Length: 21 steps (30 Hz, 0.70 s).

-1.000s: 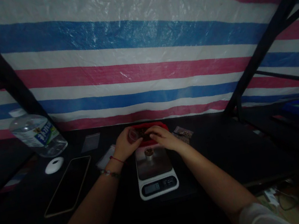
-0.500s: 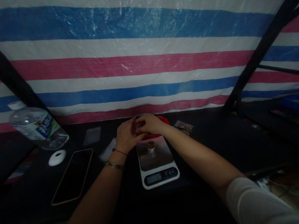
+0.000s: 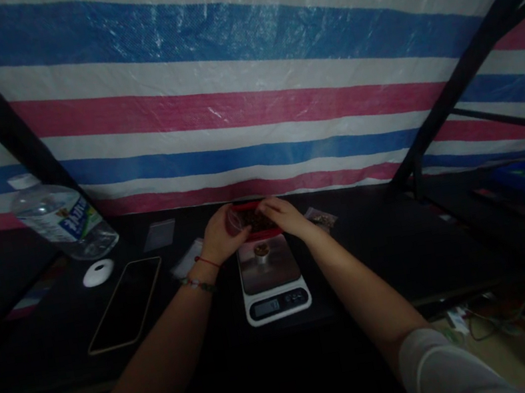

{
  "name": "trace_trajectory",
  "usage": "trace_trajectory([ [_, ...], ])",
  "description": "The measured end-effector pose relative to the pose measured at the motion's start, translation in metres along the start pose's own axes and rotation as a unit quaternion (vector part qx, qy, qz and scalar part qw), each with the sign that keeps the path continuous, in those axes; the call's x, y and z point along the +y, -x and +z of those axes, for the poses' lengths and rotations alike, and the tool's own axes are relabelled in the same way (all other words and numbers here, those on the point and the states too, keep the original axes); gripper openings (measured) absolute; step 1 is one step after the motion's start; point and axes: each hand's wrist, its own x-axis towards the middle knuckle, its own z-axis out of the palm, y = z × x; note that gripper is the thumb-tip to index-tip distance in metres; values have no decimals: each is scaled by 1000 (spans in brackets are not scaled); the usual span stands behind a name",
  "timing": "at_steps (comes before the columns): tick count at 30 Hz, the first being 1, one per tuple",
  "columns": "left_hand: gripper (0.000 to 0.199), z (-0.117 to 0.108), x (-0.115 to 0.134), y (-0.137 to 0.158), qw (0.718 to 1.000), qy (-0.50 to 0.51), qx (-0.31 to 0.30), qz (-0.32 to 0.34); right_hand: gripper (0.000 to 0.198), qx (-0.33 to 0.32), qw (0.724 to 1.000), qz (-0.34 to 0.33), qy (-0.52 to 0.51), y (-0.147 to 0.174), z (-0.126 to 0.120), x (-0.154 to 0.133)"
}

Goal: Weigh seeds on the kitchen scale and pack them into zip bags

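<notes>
Red tray [image 3: 264,234] sits on the dark table [image 3: 379,257], just beyond the scale [image 3: 271,277], with many small brown pieces [image 3: 253,221] inside; their exact kind is too dim to make out. Left hand [image 3: 219,238] at the tray's left end: fingers curled round a clear container [image 3: 234,220], which tilts beside or over the rim; whether it touches the tray cannot be told. Right hand [image 3: 287,218] at the right end: thumb and fingertips bunched together over the rim; cannot tell whether a piece is pinched between them. Handling, judged by look: the tray is probably light, stiff plastic, best taken by its two short ends and kept level, since loose contents would slide. Pieces look light and hard, easily scattered, better pinched a few at a time between thumb and fingertip. The container seems thin-walled and perhaps slippery; hold round the side, without squeezing. On the scale plate stands a small cup [image 3: 262,256] with brown matter in it, upright; light, likely easy to knock over. Display lit, figures unreadable. Right of the tray: bags of small pieces [image 3: 322,218]. Left: two flat clear bags [image 3: 159,235], a phone [image 3: 126,306], a white rounded object [image 3: 98,273], a large bottle [image 3: 60,215]. Striped sheet [image 3: 225,101] behind.
</notes>
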Motion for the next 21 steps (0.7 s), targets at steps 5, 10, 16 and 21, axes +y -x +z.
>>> trace_trajectory([
  [5,57,0,-1,0,1000,-6,-17,1,31,-33,999,-18,-13,22,-5,18],
  [10,46,1,-4,0,1000,-5,0,-3,20,16,997,-17,68,16,-3,25],
  [16,39,1,-10,0,999,6,27,-47,26,-104,972,2,213,-12,7,41],
  [21,39,-1,-10,0,997,8,41,-68,37,-231,933,12,275,-38,22,42],
])
